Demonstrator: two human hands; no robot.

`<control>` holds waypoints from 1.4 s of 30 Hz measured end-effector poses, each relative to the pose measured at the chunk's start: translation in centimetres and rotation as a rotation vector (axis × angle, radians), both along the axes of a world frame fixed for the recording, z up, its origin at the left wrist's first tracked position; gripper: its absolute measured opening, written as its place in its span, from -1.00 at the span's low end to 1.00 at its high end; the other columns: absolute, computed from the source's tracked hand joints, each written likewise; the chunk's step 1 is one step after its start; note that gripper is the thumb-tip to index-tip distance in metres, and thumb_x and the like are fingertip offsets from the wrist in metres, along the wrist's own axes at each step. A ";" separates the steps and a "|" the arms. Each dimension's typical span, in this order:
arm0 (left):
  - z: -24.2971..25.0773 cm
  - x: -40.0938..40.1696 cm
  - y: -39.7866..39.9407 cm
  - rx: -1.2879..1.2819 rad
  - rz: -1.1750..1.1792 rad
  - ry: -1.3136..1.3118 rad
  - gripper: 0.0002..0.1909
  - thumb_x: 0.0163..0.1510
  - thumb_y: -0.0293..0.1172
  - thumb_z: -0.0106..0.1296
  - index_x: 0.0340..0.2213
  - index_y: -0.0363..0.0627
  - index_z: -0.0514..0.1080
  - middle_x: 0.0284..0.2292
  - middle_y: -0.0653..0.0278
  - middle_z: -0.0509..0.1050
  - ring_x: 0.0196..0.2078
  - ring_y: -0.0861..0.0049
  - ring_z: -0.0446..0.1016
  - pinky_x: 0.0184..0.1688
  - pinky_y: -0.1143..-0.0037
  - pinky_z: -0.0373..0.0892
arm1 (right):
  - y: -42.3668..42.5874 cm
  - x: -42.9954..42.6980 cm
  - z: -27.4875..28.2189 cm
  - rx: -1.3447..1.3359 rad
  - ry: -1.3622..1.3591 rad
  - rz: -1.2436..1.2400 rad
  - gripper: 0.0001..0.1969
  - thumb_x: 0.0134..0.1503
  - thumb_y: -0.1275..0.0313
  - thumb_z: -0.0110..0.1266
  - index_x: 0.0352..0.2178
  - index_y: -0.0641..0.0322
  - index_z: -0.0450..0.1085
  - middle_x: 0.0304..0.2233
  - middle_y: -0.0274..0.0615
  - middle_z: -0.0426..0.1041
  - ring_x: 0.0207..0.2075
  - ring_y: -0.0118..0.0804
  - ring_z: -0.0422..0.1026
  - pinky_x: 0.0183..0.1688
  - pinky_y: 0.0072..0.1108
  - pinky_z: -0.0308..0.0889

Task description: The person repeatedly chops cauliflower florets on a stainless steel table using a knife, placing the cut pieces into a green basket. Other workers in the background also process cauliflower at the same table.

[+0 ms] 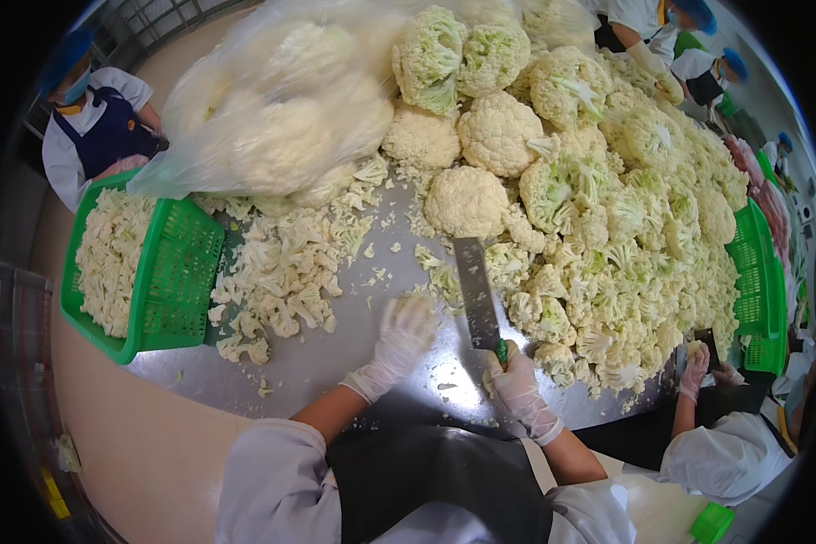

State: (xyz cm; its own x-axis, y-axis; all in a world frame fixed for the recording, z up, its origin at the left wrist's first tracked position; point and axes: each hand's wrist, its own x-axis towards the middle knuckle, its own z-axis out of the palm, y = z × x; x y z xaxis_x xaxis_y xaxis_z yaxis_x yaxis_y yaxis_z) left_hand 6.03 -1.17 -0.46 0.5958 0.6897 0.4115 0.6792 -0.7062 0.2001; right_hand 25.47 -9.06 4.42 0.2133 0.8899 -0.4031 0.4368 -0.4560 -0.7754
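Note:
My right hand [517, 384], in a clear plastic glove, grips the green handle [502, 350] of a cleaver. Its broad steel blade [477, 296] points away from me, with the tip near a whole cauliflower head [467, 202]. My left hand [404, 340], gloved the same way, is blurred above the steel tabletop [353, 353], left of the blade. Its fingers are bent, and whether a floret is inside them is unclear. Cut cauliflower florets [585, 319] are heaped to the right of the cleaver, and a looser pile of cut pieces [282, 268] lies to the left.
At the left edge stands a green plastic basket [177, 272] full of small florets. A clear plastic bag [279, 115] of cauliflower heads lies at the back. Green crates [755, 272] stand far right. A co-worker's gloved hand [693, 370] is near another blade [707, 347]; another person [98, 129] stands behind the basket.

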 end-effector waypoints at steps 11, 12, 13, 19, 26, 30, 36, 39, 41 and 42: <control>1.1 1.3 7.2 -0.306 0.147 0.067 -0.59 -0.19 -0.30 0.01 -0.23 -0.11 0.27 -0.11 0.05 0.17 -0.06 0.20 0.18 -0.09 0.21 0.13 | -1.8 1.2 0.8 0.219 -0.308 0.000 -0.82 -0.07 0.33 -0.04 -0.52 0.21 0.23 -0.72 -0.05 0.30 -0.65 -0.04 0.34 -0.60 -0.38 0.24; 0.7 2.5 7.4 -0.385 0.177 0.012 -0.62 -0.19 -0.32 0.02 -0.27 -0.13 0.28 -0.16 0.07 0.20 -0.13 0.22 0.22 -0.15 0.28 0.18 | -1.5 0.6 0.6 0.182 -0.295 0.013 -0.83 -0.07 0.33 -0.04 -0.53 0.20 0.21 -0.72 -0.03 0.30 -0.65 -0.02 0.34 -0.59 -0.36 0.25; 0.3 3.4 7.4 -0.511 0.171 -0.029 -0.66 -0.19 -0.35 0.02 -0.30 -0.14 0.30 -0.21 0.09 0.24 -0.20 0.24 0.26 -0.21 0.35 0.22 | -1.3 0.3 0.5 0.158 -0.287 0.032 -0.83 -0.08 0.33 -0.04 -0.53 0.18 0.21 -0.72 -0.03 0.30 -0.66 -0.01 0.33 -0.60 -0.34 0.25; -1.6 4.1 6.7 -0.463 0.125 -0.216 -0.88 -0.19 -0.46 -0.02 -0.48 -0.11 0.35 -0.49 0.15 0.33 -0.44 0.28 0.35 -0.39 0.40 0.29 | -1.5 -0.5 0.9 0.235 -0.516 0.143 -0.84 -0.08 0.35 -0.05 -0.55 0.21 0.21 -0.73 -0.01 0.31 -0.68 -0.01 0.33 -0.62 -0.32 0.24; -2.1 4.9 5.8 -0.228 0.126 0.190 -0.89 -0.14 -0.39 -0.10 -0.49 -0.06 0.36 -0.50 0.19 0.37 -0.43 0.36 0.38 -0.39 0.43 0.31 | 1.1 0.1 0.9 -0.021 -0.483 0.263 -0.78 -0.06 0.31 -0.08 -0.50 0.27 0.20 -0.68 0.04 0.33 -0.61 0.04 0.34 -0.53 -0.28 0.24; 0.4 4.0 4.8 -0.474 0.173 0.057 -0.78 -0.16 -0.34 -0.07 -0.38 -0.07 0.33 -0.28 0.13 0.32 -0.18 0.28 0.28 -0.15 0.31 0.19 | 1.7 0.2 1.0 -0.035 -0.265 0.107 -0.77 -0.04 0.28 -0.10 -0.48 0.26 0.20 -0.67 0.04 0.34 -0.56 0.06 0.34 -0.48 -0.28 0.24; 1.9 5.9 3.1 -0.140 -0.209 0.171 -0.49 -0.24 -0.19 -0.03 -0.18 -0.09 0.25 -0.09 0.10 0.16 0.00 0.18 0.08 0.03 0.12 -0.11 | 0.1 1.5 1.6 0.205 -0.135 -0.201 -0.85 -0.05 0.43 -0.03 -0.42 0.25 0.24 -0.76 -0.20 0.31 -0.73 -0.40 0.33 -0.65 -0.61 0.23; 2.4 6.1 5.2 -0.108 0.109 0.493 -0.43 -0.19 -0.06 -0.08 -0.16 -0.14 0.21 -0.14 0.06 0.21 -0.05 0.22 0.14 -0.01 0.14 -0.03 | -1.4 3.5 2.0 0.283 -0.111 -0.286 -0.84 -0.03 0.42 -0.04 -0.43 0.29 0.23 -0.76 -0.27 0.31 -0.74 -0.47 0.30 -0.66 -0.62 0.21; 3.2 5.4 7.3 0.015 0.412 0.464 -0.45 -0.15 -0.03 -0.10 -0.19 -0.16 0.22 -0.21 0.05 0.27 -0.12 0.26 0.21 -0.06 0.18 0.05 | -2.1 4.3 1.9 0.234 -0.036 -0.405 -0.88 -0.01 0.45 -0.07 -0.44 0.30 0.24 -0.73 -0.33 0.31 -0.72 -0.56 0.27 -0.67 -0.70 0.18; 3.6 5.4 8.2 0.015 0.420 0.331 -0.47 -0.14 -0.03 -0.10 -0.20 -0.17 0.23 -0.25 0.05 0.29 -0.15 0.28 0.24 -0.09 0.20 0.08 | -2.5 4.5 1.8 0.235 0.025 -0.440 -0.89 -0.01 0.47 -0.07 -0.44 0.29 0.26 -0.69 -0.33 0.33 -0.71 -0.59 0.26 -0.66 -0.73 0.17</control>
State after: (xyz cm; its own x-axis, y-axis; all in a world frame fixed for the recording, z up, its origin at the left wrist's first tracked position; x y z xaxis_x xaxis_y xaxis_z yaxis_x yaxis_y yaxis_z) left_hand 11.38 7.00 3.18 0.3694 0.8921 0.2601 0.9290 -0.3612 -0.0804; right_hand 29.99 -11.55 6.21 0.5818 0.7851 -0.2123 0.2221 -0.4045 -0.8871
